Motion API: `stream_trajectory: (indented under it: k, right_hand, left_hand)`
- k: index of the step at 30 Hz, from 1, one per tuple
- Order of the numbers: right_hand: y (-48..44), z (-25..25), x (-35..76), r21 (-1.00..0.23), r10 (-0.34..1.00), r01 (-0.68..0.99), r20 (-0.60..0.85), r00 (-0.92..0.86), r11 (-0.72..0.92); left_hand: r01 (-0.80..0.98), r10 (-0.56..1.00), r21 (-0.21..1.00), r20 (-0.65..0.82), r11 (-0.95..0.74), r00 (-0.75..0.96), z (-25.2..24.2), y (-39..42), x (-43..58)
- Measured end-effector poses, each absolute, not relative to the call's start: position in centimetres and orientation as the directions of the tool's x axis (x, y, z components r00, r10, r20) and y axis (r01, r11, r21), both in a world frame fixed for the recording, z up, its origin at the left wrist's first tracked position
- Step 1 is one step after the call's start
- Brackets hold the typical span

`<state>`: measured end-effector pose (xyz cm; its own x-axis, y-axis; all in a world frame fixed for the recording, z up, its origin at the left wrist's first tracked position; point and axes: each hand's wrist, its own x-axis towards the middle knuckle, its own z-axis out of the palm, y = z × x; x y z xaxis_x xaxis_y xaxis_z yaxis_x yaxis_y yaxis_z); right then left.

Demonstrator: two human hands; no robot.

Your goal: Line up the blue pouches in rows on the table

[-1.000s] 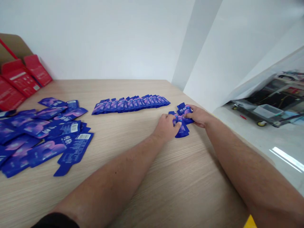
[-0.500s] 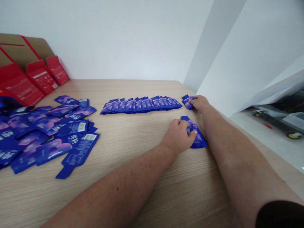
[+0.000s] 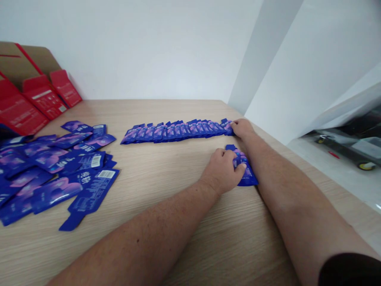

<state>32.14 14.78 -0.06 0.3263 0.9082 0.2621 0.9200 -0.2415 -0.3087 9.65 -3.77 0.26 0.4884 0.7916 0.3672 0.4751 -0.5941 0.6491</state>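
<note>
Your table (image 3: 160, 167): pale, wood-grained. White wall (image 3: 143, 51) behind table, along its far edge. Grey band (image 3: 260, 51) rising from table's far right corner. Right of table, you have glossy pale floor (image 3: 312, 155), dark trolley (image 3: 342, 147) with yellow wheel (image 3: 366, 166), small red scrap (image 3: 333, 155). Light soft, even over table.

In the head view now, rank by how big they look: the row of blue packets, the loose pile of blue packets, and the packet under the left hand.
1. Loose pile
2. Row, farther from the camera than the pile
3. Packet under the left hand, partly covered by it
</note>
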Motion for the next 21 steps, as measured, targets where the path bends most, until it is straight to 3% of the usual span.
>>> stream_trajectory:
  k: [6,12,17,21]
  right_hand:
    - [14.9,0.1,31.8,-0.417,0.925,0.893,0.247,0.287,-0.166]
    - [14.4,0.3,33.2,-0.516,0.908,0.856,0.341,0.244,-0.036]
    - [12.3,0.2,35.4,-0.780,0.973,0.626,0.143,0.182,-0.002]
    - [11.7,0.2,36.1,-0.797,0.991,0.604,0.078,0.106,-0.002]
  left_hand:
    - [0.472,0.788,0.647,0.373,-0.599,0.489,0.2,-3.7,9.7]
    - [0.462,0.787,0.655,0.370,-0.598,0.494,0.2,-3.6,9.7]
    - [0.455,0.784,0.658,0.373,-0.601,0.496,0.2,-3.5,9.6]
    - [0.448,0.780,0.659,0.373,-0.604,0.503,0.2,-3.4,9.6]
